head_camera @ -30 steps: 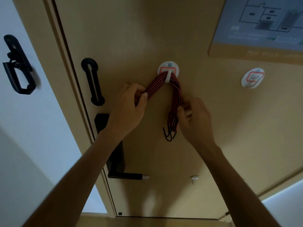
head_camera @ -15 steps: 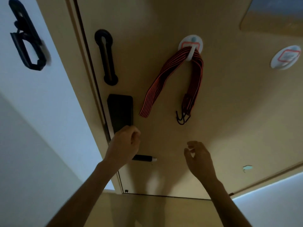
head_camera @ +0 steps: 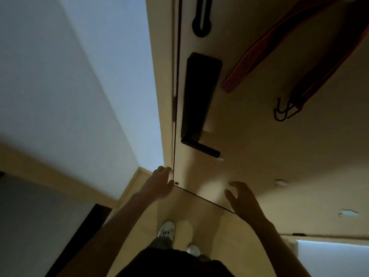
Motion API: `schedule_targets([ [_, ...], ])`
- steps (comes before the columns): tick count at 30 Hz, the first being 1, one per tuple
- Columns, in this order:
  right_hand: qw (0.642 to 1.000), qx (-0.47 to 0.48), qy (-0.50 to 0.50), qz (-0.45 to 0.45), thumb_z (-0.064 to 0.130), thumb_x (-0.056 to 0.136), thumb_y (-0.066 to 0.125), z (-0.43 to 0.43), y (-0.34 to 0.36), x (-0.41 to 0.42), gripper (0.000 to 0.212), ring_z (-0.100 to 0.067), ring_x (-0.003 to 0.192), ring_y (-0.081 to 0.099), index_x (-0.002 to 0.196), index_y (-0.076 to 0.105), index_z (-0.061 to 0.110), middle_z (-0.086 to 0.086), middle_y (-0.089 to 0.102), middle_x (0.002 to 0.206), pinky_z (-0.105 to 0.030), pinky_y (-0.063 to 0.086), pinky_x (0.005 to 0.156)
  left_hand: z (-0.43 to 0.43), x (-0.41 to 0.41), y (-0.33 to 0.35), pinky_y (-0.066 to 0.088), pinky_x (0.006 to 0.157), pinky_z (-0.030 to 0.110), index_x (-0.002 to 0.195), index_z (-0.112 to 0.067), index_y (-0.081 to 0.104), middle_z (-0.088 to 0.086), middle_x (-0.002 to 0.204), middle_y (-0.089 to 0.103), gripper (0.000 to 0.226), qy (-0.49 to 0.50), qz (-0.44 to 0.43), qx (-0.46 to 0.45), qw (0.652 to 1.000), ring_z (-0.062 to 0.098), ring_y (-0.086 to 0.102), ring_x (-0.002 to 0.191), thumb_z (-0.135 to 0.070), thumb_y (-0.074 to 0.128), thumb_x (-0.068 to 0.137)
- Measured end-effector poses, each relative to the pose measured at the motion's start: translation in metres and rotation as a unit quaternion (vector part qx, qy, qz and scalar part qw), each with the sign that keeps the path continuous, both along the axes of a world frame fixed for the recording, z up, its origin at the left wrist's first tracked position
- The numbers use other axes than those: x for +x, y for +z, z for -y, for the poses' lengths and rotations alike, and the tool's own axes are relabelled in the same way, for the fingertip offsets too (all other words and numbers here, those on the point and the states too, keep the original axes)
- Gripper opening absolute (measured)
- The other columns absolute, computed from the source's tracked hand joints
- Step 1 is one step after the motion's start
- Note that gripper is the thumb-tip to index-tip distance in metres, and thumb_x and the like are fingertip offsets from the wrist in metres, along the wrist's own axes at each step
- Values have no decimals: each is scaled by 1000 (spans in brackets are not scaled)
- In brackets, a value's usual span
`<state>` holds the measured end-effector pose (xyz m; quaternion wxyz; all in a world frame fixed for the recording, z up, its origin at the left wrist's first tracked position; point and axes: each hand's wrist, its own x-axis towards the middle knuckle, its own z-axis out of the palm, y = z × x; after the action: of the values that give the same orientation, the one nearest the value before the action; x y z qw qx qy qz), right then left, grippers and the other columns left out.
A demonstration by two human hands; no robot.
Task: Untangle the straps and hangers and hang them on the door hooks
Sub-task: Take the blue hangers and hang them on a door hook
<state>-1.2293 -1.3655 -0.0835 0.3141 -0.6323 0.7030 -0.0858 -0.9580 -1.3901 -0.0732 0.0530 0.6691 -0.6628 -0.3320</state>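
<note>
A red-and-black striped strap bundle (head_camera: 283,48) hangs on the tan door (head_camera: 279,148) at the upper right, its door hook out of frame. Black metal hooks (head_camera: 283,111) dangle from the bundle's lower right end. My left hand (head_camera: 159,183) hovers low near the door's bottom corner, fingers loosely curled, holding nothing. My right hand (head_camera: 243,198) hangs beside it with spread, relaxed fingers, also empty. Both hands are well below the straps.
A black lock plate with lever handle (head_camera: 199,104) sits left of the straps, a black latch loop (head_camera: 201,21) above it. A white wall (head_camera: 79,76) lies left. My shoes (head_camera: 166,229) stand on the floor by the door's bottom edge.
Both hands let go of the strap bundle and dropped down away from it. The view tilted downward, so the hook and the second door hook left the frame.
</note>
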Motion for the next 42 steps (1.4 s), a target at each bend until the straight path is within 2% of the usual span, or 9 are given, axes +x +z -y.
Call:
schedule_targets([
  [6,991,65,113,-12,33,95,50,-13,-27,0,41,-23,127,41,130,49,13,-7,44,139,-36,34,107,-79,8,-26,37,104,39,132,-14,40,10,139,39,41,166,28,42,985,26,39,127,-26,46,94],
  [12,963,87,252,-32,37,95,47,-34,-31,21,48,-25,128,42,136,44,11,-10,46,137,-37,35,106,-184,14,-35,38,105,40,132,-13,41,11,139,39,42,309,44,81,947,26,41,126,-28,47,94],
  [16,920,89,376,-57,60,89,37,-46,-41,48,60,-26,117,54,125,53,15,-8,58,122,-31,43,93,-259,15,-36,39,103,41,130,-14,43,11,137,41,40,395,39,101,912,27,42,124,-29,47,92],
  [17,909,91,402,-64,60,89,35,-51,-40,59,60,-27,118,53,125,52,15,-9,57,124,-31,43,92,-278,15,-35,38,103,41,129,-15,43,11,136,41,40,416,34,104,903,27,42,124,-28,47,92],
  [21,857,79,503,-83,37,98,42,-86,-26,110,49,-24,132,39,140,38,12,-7,41,143,-33,34,106,-355,13,-36,38,104,41,127,-14,46,12,134,43,37,501,15,112,858,29,43,124,-27,47,92],
  [27,767,59,635,-71,39,97,43,-177,-22,192,51,-19,135,37,141,37,14,-4,41,146,-31,33,108,-492,-4,-42,39,103,38,127,-14,47,11,132,46,37,626,-48,131,767,28,45,123,-27,47,93],
  [35,624,60,774,-88,42,97,40,-387,-24,291,52,-19,139,30,143,35,19,-2,33,151,-34,31,111,-706,-59,-52,36,95,24,127,-8,48,10,124,52,35,784,-103,124,599,25,49,119,-20,45,95],
  [38,580,59,808,-87,42,97,41,-466,-25,313,52,-18,138,31,143,35,19,0,33,151,-33,31,110,-771,-78,-58,36,96,25,127,-8,48,10,127,52,35,823,-122,122,540,24,50,119,-20,44,95],
  [42,527,49,844,-87,40,97,43,-544,-25,335,51,-17,137,33,143,36,19,0,33,151,-30,30,109,-836,-86,-58,37,98,27,127,-8,47,10,127,52,35,856,-132,116,486,24,49,120,-21,42,95],
])
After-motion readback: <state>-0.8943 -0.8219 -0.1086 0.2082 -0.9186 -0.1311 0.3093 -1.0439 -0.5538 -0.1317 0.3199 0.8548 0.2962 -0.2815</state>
